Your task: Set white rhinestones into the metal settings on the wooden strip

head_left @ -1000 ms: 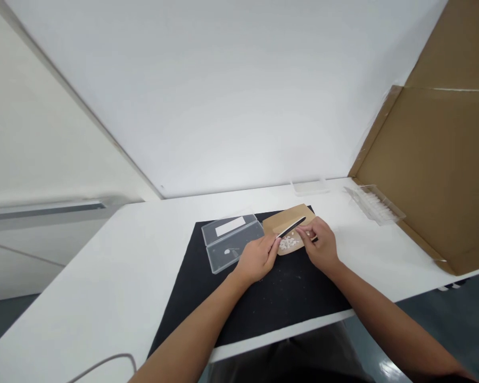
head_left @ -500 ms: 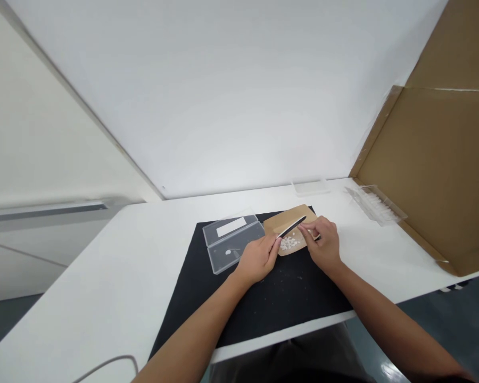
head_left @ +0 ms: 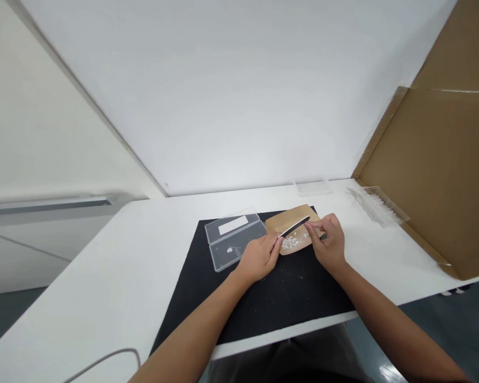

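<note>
Black-and-white strip (head_left: pixel 295 227) stays clamped in left fingers (head_left: pixel 278 245); right fingers (head_left: pixel 312 233), pinched together, have shifted nearer the strip's tip.

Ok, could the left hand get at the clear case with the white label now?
Probably yes: the left hand is beside the clear case, nothing visible between, though it holds a dark strip.

Tray (head_left: pixel 289 216): matt brown paper | Case (head_left: pixel 224 260): clear glossy plastic | Panel (head_left: pixel 435 181): matt cardboard

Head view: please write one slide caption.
Left hand holds a thin stick by white bits, with right hand close.
</note>
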Demonstrator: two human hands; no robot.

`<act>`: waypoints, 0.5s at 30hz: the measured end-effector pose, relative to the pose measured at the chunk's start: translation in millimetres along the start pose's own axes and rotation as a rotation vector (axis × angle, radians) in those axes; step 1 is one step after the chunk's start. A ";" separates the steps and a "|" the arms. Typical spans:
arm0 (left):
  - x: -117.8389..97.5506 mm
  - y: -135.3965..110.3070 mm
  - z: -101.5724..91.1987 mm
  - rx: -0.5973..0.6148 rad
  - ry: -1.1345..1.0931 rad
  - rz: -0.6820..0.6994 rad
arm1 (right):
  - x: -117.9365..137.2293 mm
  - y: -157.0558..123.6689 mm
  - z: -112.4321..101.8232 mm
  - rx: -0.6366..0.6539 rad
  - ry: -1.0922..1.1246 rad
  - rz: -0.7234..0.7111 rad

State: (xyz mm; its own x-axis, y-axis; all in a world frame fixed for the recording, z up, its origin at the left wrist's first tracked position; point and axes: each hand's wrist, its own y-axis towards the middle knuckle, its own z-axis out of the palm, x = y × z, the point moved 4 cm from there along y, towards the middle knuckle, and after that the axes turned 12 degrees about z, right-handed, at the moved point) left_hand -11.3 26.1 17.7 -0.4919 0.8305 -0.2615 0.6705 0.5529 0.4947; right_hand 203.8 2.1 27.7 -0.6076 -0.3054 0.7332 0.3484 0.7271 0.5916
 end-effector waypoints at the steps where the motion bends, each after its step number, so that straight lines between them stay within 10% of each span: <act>1: 0.0 -0.1 -0.1 -0.002 0.000 0.000 | 0.4 0.0 0.2 0.014 0.008 -0.013; 15: 3.0 -1.2 2.7 0.051 0.013 -0.009 | 7.8 -2.5 0.1 0.023 -0.021 0.047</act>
State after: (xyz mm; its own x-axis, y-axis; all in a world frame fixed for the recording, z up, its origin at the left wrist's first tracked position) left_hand -12.0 28.1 14.1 -0.5050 0.8248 -0.2543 0.6936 0.5631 0.4493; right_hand 198.1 -2.1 31.9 -0.6060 -0.2577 0.7526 0.3604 0.7545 0.5485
